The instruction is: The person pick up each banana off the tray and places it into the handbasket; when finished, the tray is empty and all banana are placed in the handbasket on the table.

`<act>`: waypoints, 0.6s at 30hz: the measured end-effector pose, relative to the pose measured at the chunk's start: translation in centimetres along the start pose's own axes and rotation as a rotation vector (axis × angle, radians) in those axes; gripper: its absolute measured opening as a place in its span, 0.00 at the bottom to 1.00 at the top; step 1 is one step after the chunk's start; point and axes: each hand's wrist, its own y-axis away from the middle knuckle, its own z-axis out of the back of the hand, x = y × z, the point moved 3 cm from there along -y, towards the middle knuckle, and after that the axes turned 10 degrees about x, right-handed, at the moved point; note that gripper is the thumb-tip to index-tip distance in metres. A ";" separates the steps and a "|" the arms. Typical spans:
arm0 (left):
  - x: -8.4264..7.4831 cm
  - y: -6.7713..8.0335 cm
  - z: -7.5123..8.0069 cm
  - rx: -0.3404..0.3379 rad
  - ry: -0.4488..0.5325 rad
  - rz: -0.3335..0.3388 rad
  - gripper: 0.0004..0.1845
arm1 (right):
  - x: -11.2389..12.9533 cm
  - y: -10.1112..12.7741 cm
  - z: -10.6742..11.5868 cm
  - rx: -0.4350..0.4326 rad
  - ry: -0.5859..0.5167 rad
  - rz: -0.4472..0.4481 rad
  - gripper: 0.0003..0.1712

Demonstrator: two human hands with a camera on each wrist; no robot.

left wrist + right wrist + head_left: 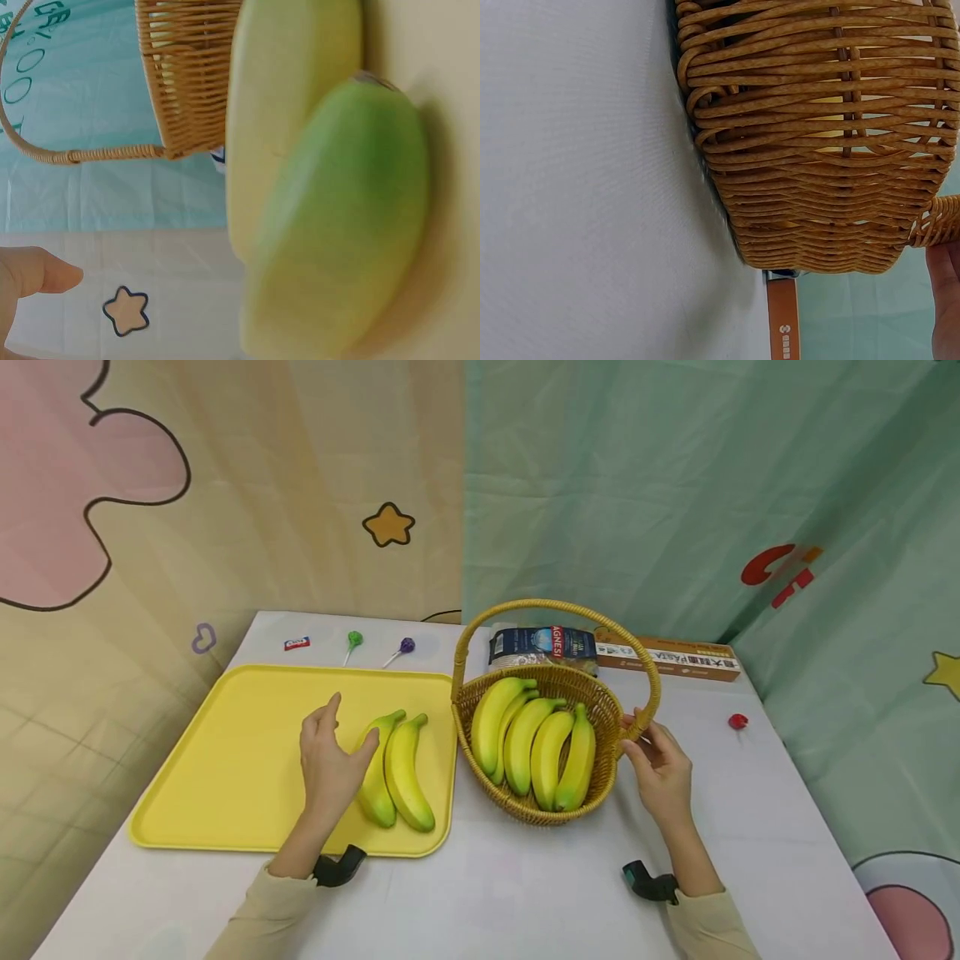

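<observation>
My left hand [330, 768] hovers over the yellow tray [240, 760], thumb and fingers spread apart, just left of two bananas [407, 774]. Nothing is in its grasp. Up close in the left wrist view, one banana's green tip [360, 150] lies in front of the other banana. Right of the tray stands a wicker basket [525, 814] with a tall arched handle, holding several yellow bananas [522, 745] side by side. With thumb and fingers, my right hand [663, 772] pinches the base of the basket's handle [651, 714] on the right side.
Behind the basket lie a pasta packet [543, 643] and a long brown pasta box [667, 660]. Beyond the tray are a small wrapped candy [297, 643], a green lollipop [355, 639] and a purple lollipop [407, 646]. A red lollipop [738, 721] lies far right.
</observation>
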 end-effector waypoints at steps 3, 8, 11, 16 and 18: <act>1.0 0.2 0.2 0.004 0.002 0.021 0.39 | 0.0 0.0 0.0 0.001 0.004 -0.004 0.27; 2.2 0.4 -0.7 0.070 -0.012 0.061 0.40 | -0.1 0.1 0.0 -0.001 -0.004 -0.004 0.28; 3.0 0.3 -1.5 0.132 -0.038 0.093 0.40 | -0.1 0.1 0.0 -0.002 -0.007 -0.003 0.27; 4.3 0.2 -2.5 0.237 -0.088 0.161 0.39 | -0.1 0.0 0.0 0.005 -0.006 0.006 0.28; 4.6 0.2 -2.7 0.262 -0.095 0.182 0.38 | -0.2 0.0 0.1 0.005 -0.008 0.007 0.28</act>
